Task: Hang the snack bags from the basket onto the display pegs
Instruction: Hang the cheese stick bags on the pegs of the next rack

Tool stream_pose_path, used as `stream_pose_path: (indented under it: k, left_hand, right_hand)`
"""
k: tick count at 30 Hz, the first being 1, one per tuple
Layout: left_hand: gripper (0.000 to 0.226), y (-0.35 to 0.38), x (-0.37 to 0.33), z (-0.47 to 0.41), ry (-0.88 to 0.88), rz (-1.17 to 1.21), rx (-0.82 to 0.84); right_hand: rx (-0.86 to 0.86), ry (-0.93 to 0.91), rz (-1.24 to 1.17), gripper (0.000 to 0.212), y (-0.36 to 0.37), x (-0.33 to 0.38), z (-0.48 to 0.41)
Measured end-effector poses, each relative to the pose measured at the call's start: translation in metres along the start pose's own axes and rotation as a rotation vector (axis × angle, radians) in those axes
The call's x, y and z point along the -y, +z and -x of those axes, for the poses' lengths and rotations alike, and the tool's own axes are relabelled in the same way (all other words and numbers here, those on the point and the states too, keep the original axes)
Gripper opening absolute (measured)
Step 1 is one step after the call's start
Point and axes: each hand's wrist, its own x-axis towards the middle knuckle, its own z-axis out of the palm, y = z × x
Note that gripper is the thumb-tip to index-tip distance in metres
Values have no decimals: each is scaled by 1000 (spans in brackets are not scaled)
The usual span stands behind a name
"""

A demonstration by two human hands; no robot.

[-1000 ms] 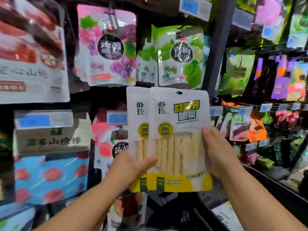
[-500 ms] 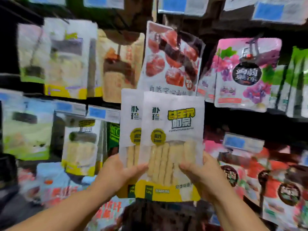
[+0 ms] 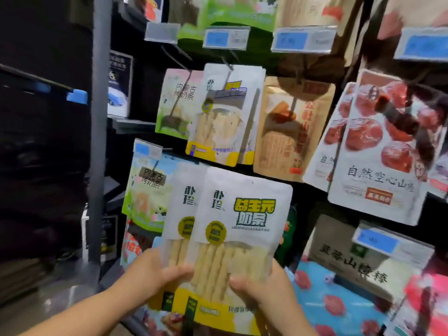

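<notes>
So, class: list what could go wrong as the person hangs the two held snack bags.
1. The two white-and-yellow plastic snack bags overlap with their tops offset, so one might miss the peg and drop.
2. The left hand and right hand grip low; the unsupported tops may flop.
3. The matching hanging bags crowd against brown paper pouches, so a wrong peg is possible.

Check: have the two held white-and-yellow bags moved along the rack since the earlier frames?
Yes. The held bags moved left: the red hawthorn bag, earlier to their left, now hangs to their upper right.
</notes>
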Motion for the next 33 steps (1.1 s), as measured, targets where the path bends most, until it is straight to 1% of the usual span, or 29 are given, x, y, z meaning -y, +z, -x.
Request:
stream_pose_path:
  k: [1,2,3,4,5,6,7,9,11,14,16,17,22,25,28,31,33]
  left_hand:
    - [14,-6,8,-2,-19,4,12]
    - [12,-14,11,-1,-38,15,17]
    - [15,-22,19,-2,-62,14,18]
    - [23,-29,25,-3,-83,11,10]
    - [36,-37,34,-5,-92,9,0]
    - [43,-45,42,-6,-113,4,-26]
    - [40,-52,52,-9,-140,8,-47]
    - [23,-63,68,-16,-186,12,-90]
    - [20,-71,81,-20,-210,-2,-122]
    - [24,-78,93,-27,-263,9,-179]
    - [23,-80,98,-30,-272,27,-229]
    - [23,-80,99,-32,-272,31,-252]
    - [24,-81,99,-37,-283,34,-324]
    - [22,-81,98,-37,-280,5,-329]
    - [23,-81,98,-37,-289,-30,-328]
    - [22,-82,98,-36,-301,-37,-326]
    - [24,-82,98,-36,-304,-41,-318]
  right_hand:
    - [5,-4,19,37,10,0,-3]
    - [0,11,12,37,19,-4,-8]
    - [-8,28,-13,43,28,-7,-11]
    - [-26,64,-51,48,36,-12,-16]
    - [-30,87,-80,49,42,-15,-19]
    - [-29,108,-98,46,48,-20,-23]
    - [-31,127,-101,40,52,-23,-27]
    - [-29,147,-127,29,58,-27,-33]
    - [-33,148,-154,27,62,-34,-38]
    - [3,149,-175,31,73,-44,-46]
    - [9,134,-197,49,80,-53,-52]
    - [2,131,-212,54,83,-56,-54]
    - [-13,122,-269,50,93,-67,-70]
    - [-32,114,-258,39,95,-72,-78]
    - [-52,108,-242,50,97,-71,-84]
    - [-54,90,-239,47,100,-69,-90]
    - [-73,90,-234,54,102,-67,-93]
